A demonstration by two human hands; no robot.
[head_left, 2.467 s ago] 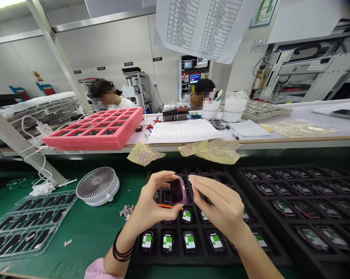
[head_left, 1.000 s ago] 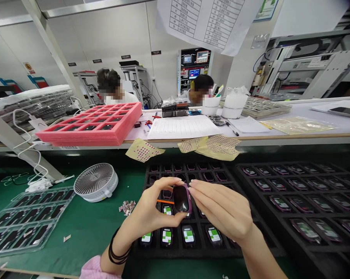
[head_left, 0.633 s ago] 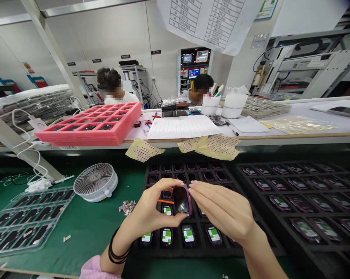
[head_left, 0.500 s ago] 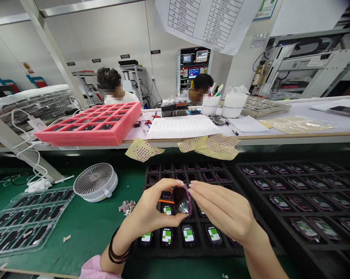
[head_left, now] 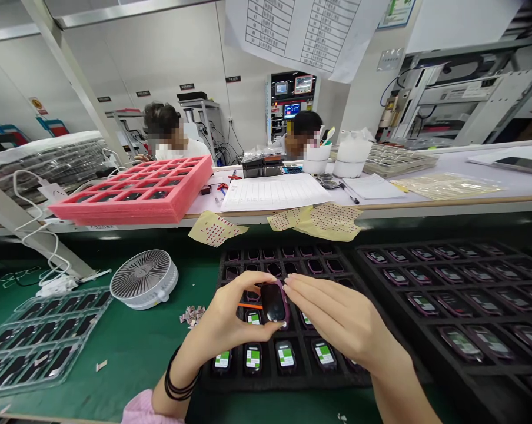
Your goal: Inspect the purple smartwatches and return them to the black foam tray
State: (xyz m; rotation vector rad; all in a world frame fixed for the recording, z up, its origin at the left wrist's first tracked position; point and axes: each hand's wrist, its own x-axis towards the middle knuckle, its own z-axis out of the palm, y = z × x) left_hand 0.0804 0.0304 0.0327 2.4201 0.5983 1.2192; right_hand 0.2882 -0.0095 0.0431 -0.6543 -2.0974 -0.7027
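In the head view, my left hand (head_left: 224,312) grips a smartwatch body (head_left: 274,303) with a dark screen and a purple case, thumb below and fingers above. My right hand (head_left: 341,318) has its fingers held together, their tips against the watch's right edge; its thumb is hidden. A thin orange strip (head_left: 250,305) shows behind the watch, its ends hidden. Beneath both hands lies a black foam tray (head_left: 270,383) of similar watches. Several in the near rows show green and white screens, like the lit watch (head_left: 252,357); the far ones are dark.
A second black tray of watches (head_left: 462,343) lies on the right. To the left are a small white fan (head_left: 145,277), paper scraps (head_left: 192,316) and a clear plastic tray (head_left: 40,335). A shelf above carries a pink foam tray (head_left: 133,191) and papers (head_left: 275,191). Two people sit beyond.
The watch and both hands have shifted very slightly, and the reflection on its screen has changed. The hold looks the same. The whole view has moved a little.
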